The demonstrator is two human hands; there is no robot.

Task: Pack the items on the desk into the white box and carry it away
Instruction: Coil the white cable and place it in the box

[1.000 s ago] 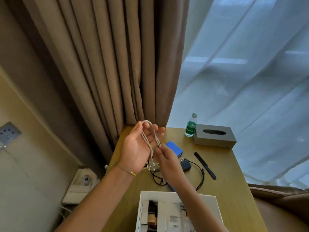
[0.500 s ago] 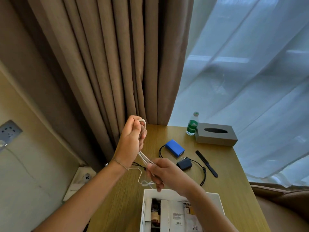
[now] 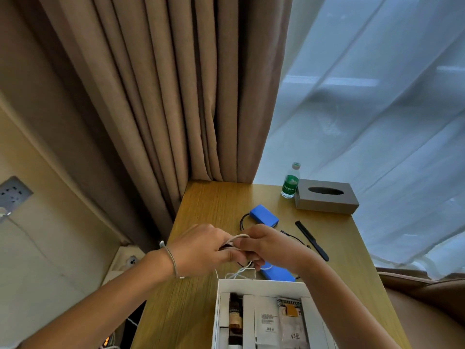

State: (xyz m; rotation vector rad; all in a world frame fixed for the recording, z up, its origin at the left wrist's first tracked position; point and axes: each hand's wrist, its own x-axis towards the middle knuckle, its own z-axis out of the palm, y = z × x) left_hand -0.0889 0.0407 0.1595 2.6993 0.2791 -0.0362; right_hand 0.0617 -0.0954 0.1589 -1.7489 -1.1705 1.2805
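Note:
Both hands hold a coiled white cable (image 3: 236, 240) just above the desk, beyond the white box (image 3: 261, 285). My left hand (image 3: 201, 248) grips the coil from the left and my right hand (image 3: 269, 245) pinches it from the right. Loose cable ends dangle toward the box's far rim. The box holds a brown bottle (image 3: 235, 316) and flat packets (image 3: 292, 323). On the desk lie a blue pack (image 3: 264, 215) with a black cord, a second blue pack (image 3: 276, 273) under my right wrist, and a black comb (image 3: 312, 240).
A green-labelled water bottle (image 3: 290, 182) and a grey tissue box (image 3: 325, 196) stand at the desk's far right. Brown curtains hang behind the desk's far left, sheer curtains on the right. A wall socket (image 3: 12, 192) sits at left, a brown chair (image 3: 427, 298) at right.
Both hands came down from chest height to just above the desk with the cable. The left hand closed over the coil and the hands met. The view tilted down.

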